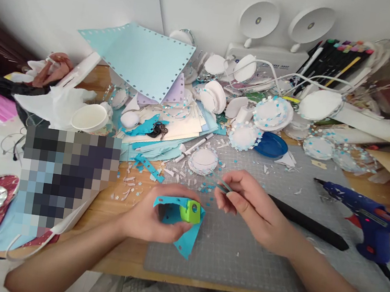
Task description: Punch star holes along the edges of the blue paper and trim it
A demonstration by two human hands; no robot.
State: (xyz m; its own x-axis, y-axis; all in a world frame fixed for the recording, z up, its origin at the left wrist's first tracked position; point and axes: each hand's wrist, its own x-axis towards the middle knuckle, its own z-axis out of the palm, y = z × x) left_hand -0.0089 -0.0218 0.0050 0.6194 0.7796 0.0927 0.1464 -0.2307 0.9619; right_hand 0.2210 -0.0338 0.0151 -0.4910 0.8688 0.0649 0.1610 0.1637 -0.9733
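My left hand [152, 217] is closed around a small lime-green paper punch [190, 211] together with a piece of blue paper [185, 236] that has punched holes along its edge. My right hand [248, 204] is beside it, fingers pinched on a thin grey tool [225, 185] like tweezers, its tip pointing left toward tiny blue punched stars [207, 189] on the grey cutting mat [237, 258]. Both hands hover low over the mat's left part.
A blue glue gun [369, 219] and a black stick [310, 224] lie right of my hands. White round discs with blue star trim, a blue lid [270, 145], a large blue sheet [145, 59], markers and paper scraps crowd the back. A paper cup [89, 117] stands left.
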